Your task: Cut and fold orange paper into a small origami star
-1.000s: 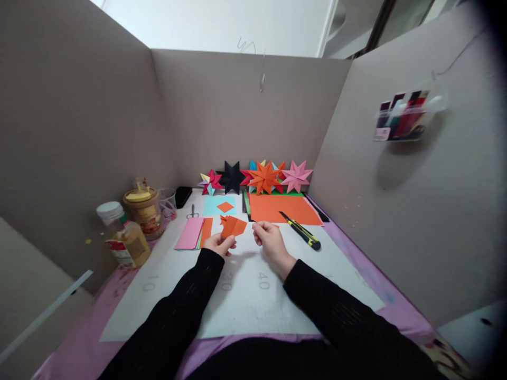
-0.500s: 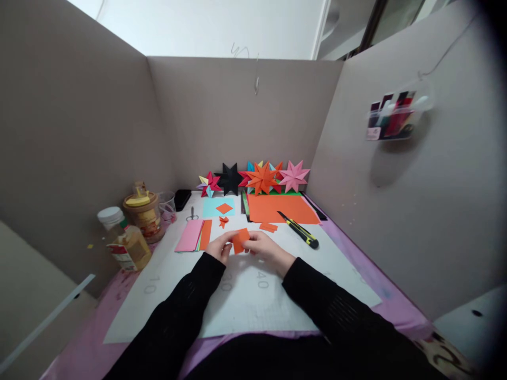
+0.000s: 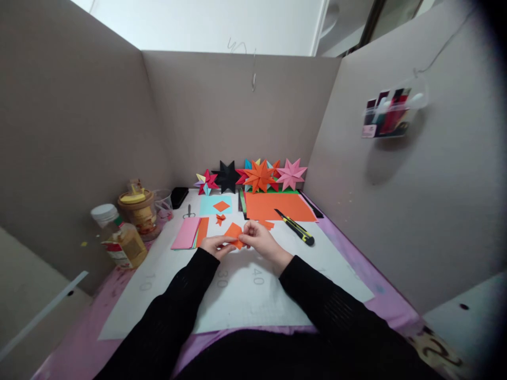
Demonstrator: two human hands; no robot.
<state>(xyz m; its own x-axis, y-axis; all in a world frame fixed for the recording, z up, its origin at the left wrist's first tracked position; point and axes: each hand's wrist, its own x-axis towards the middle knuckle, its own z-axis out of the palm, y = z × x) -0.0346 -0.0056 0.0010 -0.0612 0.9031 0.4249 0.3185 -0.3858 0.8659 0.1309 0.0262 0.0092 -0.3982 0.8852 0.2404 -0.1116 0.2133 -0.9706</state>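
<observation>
Between my hands, a little above the white mat [image 3: 237, 311], is a small orange square of paper [image 3: 233, 232], turned so a corner points up. My left hand [image 3: 217, 245] pinches its lower left side between thumb and fingers. At its right side, my right hand [image 3: 260, 240] grips the edge with thumb and fingertips, which partly cover the paper. Beyond the hands lie a small folded orange piece [image 3: 221, 219] and some orange paper pieces [image 3: 267, 225], partly hidden behind my right hand.
Paper stars [image 3: 261, 177] line the back wall. A utility knife [image 3: 295, 227] lies right, by large orange sheets [image 3: 281, 207]. Left are pink paper strips [image 3: 186, 233], scissors [image 3: 189, 212], a glue bottle [image 3: 124, 245] and a tub [image 3: 138, 214]. An orange diamond [image 3: 221, 206] rests on light blue paper [image 3: 204, 205].
The orange square has been turned from nearly upright to corner-up. My right fingers have moved up along its right side, and my left hand has shifted slightly left. The view has shifted a little.
</observation>
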